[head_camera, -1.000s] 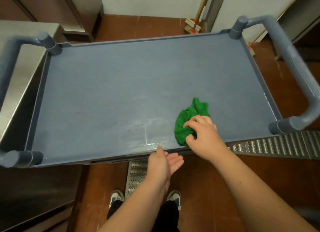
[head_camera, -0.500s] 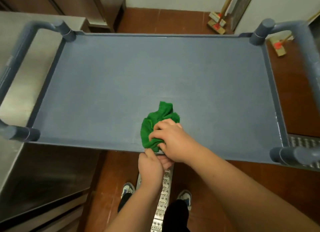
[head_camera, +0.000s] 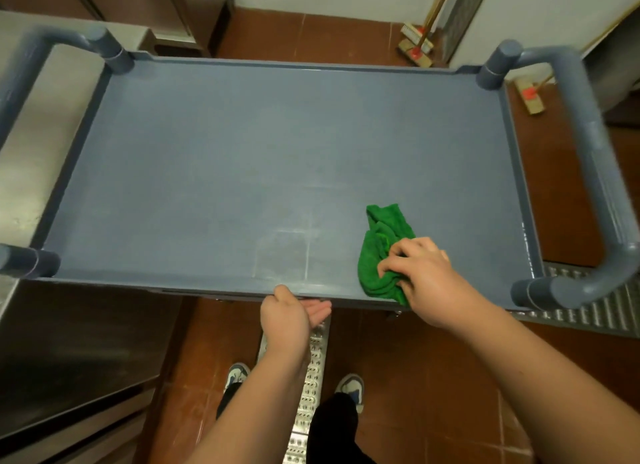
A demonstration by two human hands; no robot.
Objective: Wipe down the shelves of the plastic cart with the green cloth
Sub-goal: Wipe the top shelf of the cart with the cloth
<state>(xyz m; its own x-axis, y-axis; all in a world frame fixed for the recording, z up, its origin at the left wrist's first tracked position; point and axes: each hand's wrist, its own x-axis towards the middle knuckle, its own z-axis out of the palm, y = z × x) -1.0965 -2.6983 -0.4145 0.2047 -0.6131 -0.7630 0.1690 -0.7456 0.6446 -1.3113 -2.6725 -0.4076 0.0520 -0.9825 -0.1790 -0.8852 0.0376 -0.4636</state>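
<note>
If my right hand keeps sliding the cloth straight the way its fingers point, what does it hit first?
Nothing soon: the right hand points left across the bare shelf; the cloth probably meets only the far-left rim.

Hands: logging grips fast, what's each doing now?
Left hand: open, palm up under the cart's near edge.
Right hand: closed on the green cloth.

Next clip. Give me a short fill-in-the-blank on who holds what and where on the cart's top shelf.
1. The right hand presses a crumpled cloth whose colour is ____.
2. The left hand rests at the shelf's ____ edge, holding nothing.
3. The cloth lies toward the person's ____ side of the shelf.
4. Beyond the cart, leaning at the wall, stands a ____.

Missing words: green; near; right; broom
</note>
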